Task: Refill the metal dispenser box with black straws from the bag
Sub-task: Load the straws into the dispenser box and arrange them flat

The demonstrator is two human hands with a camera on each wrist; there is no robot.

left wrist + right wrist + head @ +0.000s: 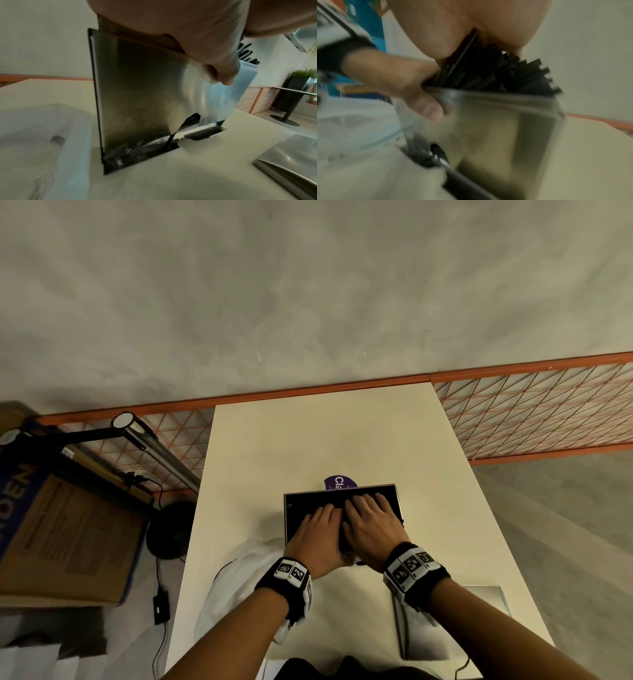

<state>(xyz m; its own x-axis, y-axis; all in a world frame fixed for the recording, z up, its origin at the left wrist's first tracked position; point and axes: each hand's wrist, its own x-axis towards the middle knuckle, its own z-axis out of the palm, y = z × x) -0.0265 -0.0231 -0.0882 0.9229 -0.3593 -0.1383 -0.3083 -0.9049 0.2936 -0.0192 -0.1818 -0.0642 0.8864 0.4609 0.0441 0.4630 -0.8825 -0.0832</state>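
Observation:
The metal dispenser box [287,518] stands open-topped on the white table [308,440], packed with black straws [342,498]. My left hand [318,529] and right hand [371,517] lie side by side on the straws, fingers stretched flat over them. In the right wrist view the straws [496,73] stick up above the box [505,128], with my left hand [393,81] at its near wall and its thumb on the outside. The left wrist view shows the box front [137,94], the straws' ends [247,52] and one straw [188,121] at the bottom slot.
A white plastic bag [236,594] lies crumpled left of my left wrist. The metal lid [479,604] rests on the table at the right. A purple-labelled item [339,483] peeks out behind the box. An orange mesh railing [531,412] runs past the table's far end.

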